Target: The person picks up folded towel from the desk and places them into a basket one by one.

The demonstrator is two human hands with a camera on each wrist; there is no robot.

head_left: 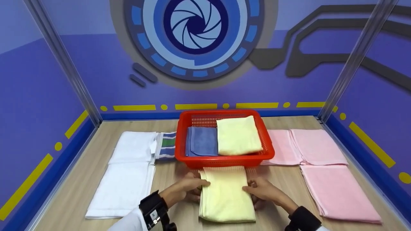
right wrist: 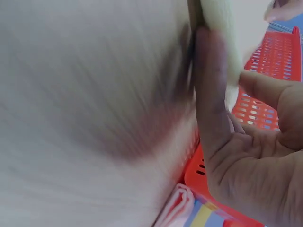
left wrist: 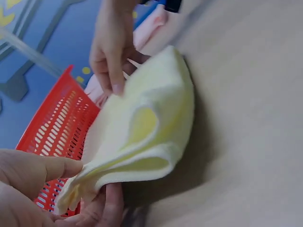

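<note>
A folded pale yellow towel is held up by both hands in front of the red basket. My left hand pinches its left edge, thumb on top and fingers beneath. On the opposite edge my right hand pinches the towel the same way. The left wrist view shows the folded layers of the towel from the side, looped and bulging above the table. In the right wrist view, the fingers of my right hand lie under the towel.
The red basket holds a folded blue towel and another yellow towel. White towels and a striped towel lie at the left. Folded pink towels lie at the right. Purple walls enclose the table.
</note>
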